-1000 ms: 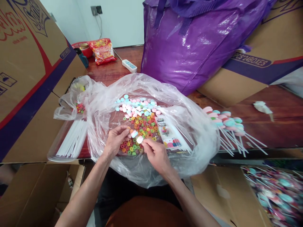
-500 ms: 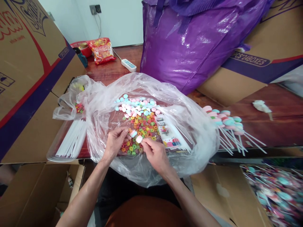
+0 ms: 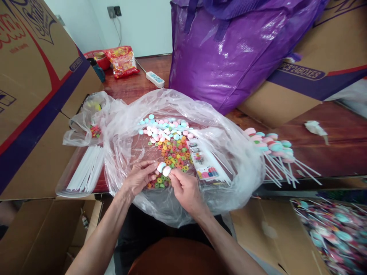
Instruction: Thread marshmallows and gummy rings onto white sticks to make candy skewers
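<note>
My left hand (image 3: 141, 176) is closed in a pinch at the left side of a blue-and-white marshmallow (image 3: 161, 167). Thumb and forefinger of my right hand (image 3: 185, 187) grip a pale pink-and-white marshmallow (image 3: 166, 171) from its right side. The two marshmallows sit side by side between my fingertips; whether a stick runs through them is hidden. Below and behind them lie many colourful cereal rings (image 3: 176, 154). Farther back is a spread of pink, white and blue marshmallows (image 3: 163, 131). Both lots rest within a crumpled clear plastic bag (image 3: 241, 172).
White sticks lie in a clear tray (image 3: 86, 168) at left and in a printed packet (image 3: 208, 164) at right. Finished marshmallow sticks (image 3: 275, 147) lie farther right. A purple bag (image 3: 229, 57) and cardboard boxes (image 3: 37, 114) surround the table. An open box (image 3: 338, 229) holds wrapped sweets.
The two marshmallows have come together between my hands. My left fingers have shifted; the orange ring beside them no longer shows. My right hand has moved slightly left and down.
</note>
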`<state>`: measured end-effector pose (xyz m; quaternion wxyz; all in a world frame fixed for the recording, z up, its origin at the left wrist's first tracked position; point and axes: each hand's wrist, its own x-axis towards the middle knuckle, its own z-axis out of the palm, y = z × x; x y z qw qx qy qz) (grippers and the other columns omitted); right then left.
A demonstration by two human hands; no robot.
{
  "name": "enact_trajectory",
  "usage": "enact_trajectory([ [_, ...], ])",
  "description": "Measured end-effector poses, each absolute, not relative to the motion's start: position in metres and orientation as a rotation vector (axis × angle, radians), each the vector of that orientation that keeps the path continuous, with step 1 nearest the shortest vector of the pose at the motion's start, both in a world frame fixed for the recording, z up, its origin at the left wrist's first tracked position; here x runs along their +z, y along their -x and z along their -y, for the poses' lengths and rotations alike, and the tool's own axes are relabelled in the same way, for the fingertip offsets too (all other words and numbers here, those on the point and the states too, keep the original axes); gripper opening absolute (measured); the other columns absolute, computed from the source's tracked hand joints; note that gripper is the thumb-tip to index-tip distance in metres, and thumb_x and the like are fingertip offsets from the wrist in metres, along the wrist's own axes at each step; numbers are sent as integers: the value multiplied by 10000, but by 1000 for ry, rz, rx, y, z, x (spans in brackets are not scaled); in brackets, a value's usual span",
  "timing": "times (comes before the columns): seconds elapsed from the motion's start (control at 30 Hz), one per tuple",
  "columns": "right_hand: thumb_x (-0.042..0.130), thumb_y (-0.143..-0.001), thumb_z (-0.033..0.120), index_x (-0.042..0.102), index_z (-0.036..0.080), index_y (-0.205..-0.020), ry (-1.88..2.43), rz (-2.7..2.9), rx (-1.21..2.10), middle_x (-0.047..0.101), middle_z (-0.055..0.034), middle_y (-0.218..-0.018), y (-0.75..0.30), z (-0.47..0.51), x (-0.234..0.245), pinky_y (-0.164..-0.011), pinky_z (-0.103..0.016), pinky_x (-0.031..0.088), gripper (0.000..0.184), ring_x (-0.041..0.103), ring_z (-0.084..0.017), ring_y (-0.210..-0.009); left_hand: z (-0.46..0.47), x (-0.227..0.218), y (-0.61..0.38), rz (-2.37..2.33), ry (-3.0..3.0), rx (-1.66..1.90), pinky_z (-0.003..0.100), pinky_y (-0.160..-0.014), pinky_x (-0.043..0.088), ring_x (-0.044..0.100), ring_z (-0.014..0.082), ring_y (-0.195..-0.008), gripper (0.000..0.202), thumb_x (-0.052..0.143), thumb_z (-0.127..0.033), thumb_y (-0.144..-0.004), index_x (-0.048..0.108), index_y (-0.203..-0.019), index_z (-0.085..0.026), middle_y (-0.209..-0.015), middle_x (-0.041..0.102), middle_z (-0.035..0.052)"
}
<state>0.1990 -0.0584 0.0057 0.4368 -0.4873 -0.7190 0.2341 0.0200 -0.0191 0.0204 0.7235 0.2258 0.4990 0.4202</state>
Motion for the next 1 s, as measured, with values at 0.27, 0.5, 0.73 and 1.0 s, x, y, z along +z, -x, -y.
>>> enact_trajectory([
  [0.27, 483, -969, 211, 542, 207, -687, 1232, 1679, 778, 582, 35, -583, -200, 53, 1, -553, -203, 390, 289, 521, -95, -500, 22, 21, -32, -1130, -659, 961, 133, -531, 497, 592, 61, -555, 414, 916, -415, -565, 723, -778, -118, -628, 667, 10],
  [0.5, 506, -961, 276, 591, 212, -741, 1357, 1441, 798, 614, 24, -619, -205, 59, -10, -517, -203, 396, 244, 533, -108, -529, -24, 7, -33, -1531, -1549, 1080, 255, -695, 517, 632, 139, -708, 170, 633, -215, -867, 765, -972, -195, -812, 687, 32],
  [0.73, 515, -965, 285, 619, 208, -761, 1344, 1469, 786, 604, 29, -621, -208, 60, -15, -531, -206, 405, 242, 539, -108, -545, -44, -1, -41, -1791, -2128, 751, 283, -762, 518, 657, 189, -847, 225, 581, -142, -893, 756, -1006, -229, -964, 668, 67],
  [1.0, 520, -974, 283, 640, 206, -800, 1313, 1543, 731, 616, 31, -633, -208, 58, -17, -575, -209, 434, 225, 562, -107, -557, -32, 53, 27, -1938, -1994, 1521, 238, -679, 514, 641, 141, -790, 141, 605, -255, -890, 726, -921, -190, -886, 704, 39],
])
